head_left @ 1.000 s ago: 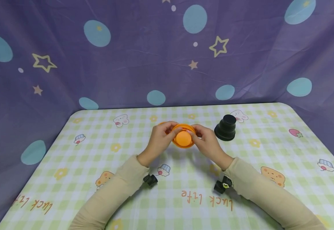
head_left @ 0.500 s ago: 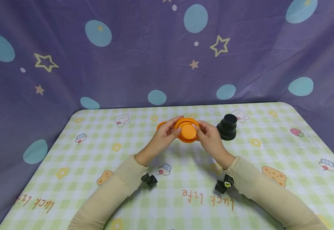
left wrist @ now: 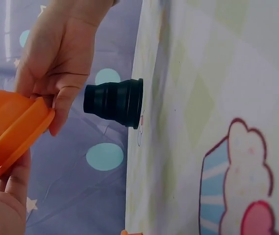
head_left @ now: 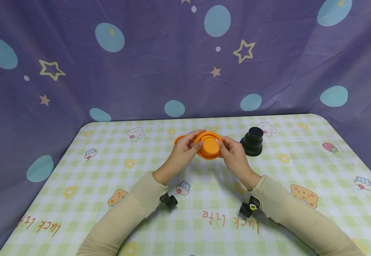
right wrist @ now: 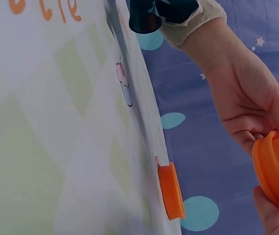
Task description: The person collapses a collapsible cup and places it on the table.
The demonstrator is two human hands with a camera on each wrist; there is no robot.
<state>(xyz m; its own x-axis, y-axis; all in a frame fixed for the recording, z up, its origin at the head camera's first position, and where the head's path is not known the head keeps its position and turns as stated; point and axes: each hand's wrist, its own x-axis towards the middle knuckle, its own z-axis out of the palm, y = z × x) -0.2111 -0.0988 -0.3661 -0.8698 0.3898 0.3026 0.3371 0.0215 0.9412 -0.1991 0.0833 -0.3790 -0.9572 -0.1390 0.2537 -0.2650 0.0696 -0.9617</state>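
An orange collapsible cup (head_left: pixel 210 145), stepped and partly folded, is held above the table between both hands. My left hand (head_left: pixel 185 146) pinches its left edge, thumb on the near side and fingers behind. On the opposite edge my right hand (head_left: pixel 235 154) grips it the same way. The left wrist view shows the cup (left wrist: pixel 12 132) tilted, its wide rim and narrower raised part visible. Partly hidden behind my left hand, a low round orange piece (head_left: pixel 177 139) lies on the table; the right wrist view shows this orange piece (right wrist: pixel 171 191) from the side.
A black stepped cup (head_left: pixel 252 142) stands wide end down beyond my right hand. The table (head_left: pixel 160 227) has a checked cloth with cartoon prints. A purple curtain (head_left: pixel 160 71) hangs behind its far edge. Small black cameras (head_left: pixel 168 201) sit on both wrists.
Both hands have raised the orange cup away from me and slightly right, then held it nearly still. The thumbs have shifted toward its sides. More of the orange piece behind shows.
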